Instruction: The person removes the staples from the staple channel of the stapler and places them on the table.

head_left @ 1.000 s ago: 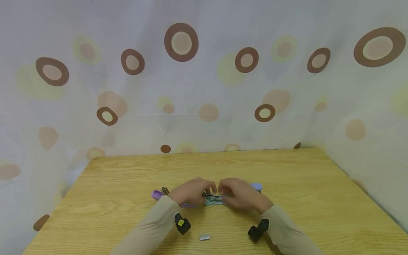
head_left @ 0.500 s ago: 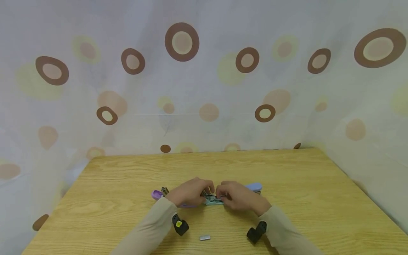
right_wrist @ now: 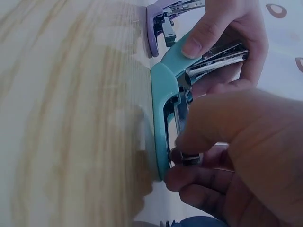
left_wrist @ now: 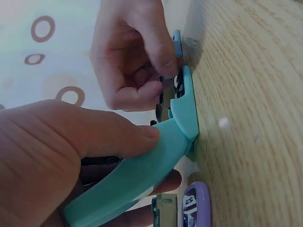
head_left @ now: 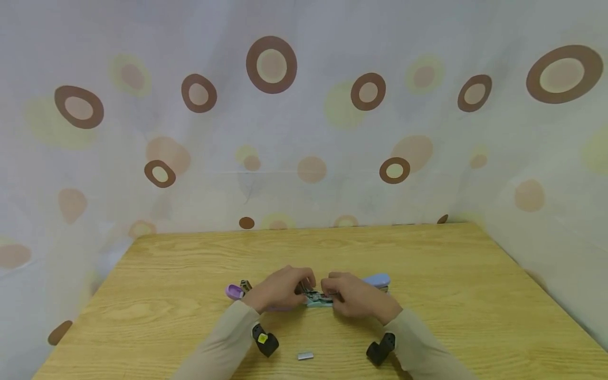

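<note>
A teal stapler [head_left: 319, 304] stands unfolded on the table between both hands. Its top cover [left_wrist: 130, 182] is swung back from the base [right_wrist: 161, 118], showing the metal inner parts [right_wrist: 220, 64]. My left hand [head_left: 282, 289] grips the raised cover, thumb flat along its outside. Bent fingers of my right hand [head_left: 358, 298] pinch the metal staple channel near the front end of the base, seen close up in the right wrist view. Those fingertips hide part of the channel.
An opened purple stapler [head_left: 234, 292] lies left of the left hand, partly covered by it. Behind the right hand is a blue stapler [head_left: 378, 279]. A small silver staple strip [head_left: 305, 355] rests nearer on the wooden table [head_left: 190, 264]; a patterned curtain [head_left: 304, 121] hangs behind.
The right hand has slid a little left along the stapler, uncovering more of the blue stapler. My left hand has drifted slightly left, still gripping the cover.
</note>
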`<act>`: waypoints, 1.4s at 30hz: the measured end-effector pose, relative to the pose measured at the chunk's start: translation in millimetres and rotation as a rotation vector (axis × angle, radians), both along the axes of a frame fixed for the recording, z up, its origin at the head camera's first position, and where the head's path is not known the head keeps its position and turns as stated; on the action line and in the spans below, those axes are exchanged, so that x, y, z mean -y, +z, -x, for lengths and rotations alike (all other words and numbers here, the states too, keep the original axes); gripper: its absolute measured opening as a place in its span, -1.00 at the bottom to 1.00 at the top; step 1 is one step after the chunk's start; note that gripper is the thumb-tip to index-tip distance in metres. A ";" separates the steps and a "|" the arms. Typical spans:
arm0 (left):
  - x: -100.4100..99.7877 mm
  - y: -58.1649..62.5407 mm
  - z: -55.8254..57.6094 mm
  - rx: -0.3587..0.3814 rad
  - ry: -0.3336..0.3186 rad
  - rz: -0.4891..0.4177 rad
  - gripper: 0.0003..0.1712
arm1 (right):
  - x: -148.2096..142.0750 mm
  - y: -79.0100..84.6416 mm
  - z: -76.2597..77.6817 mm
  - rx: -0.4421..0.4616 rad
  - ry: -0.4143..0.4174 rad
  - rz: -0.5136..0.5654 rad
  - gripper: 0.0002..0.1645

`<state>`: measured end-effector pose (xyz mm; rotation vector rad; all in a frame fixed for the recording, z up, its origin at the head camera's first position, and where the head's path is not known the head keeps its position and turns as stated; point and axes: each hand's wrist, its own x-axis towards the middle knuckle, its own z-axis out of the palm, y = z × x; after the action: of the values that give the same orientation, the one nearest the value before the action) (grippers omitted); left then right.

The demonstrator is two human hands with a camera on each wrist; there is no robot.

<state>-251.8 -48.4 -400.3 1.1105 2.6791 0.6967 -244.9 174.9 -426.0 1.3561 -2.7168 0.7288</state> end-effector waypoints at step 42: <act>15.6 -11.7 1.1 0.028 0.067 -0.129 -0.80 | 1.3 2.4 0.5 0.053 0.022 0.026 -0.54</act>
<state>-252.9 -64.0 -412.0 1.0354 2.6916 0.9013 -245.4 173.6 -423.6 1.3837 -2.7258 0.8100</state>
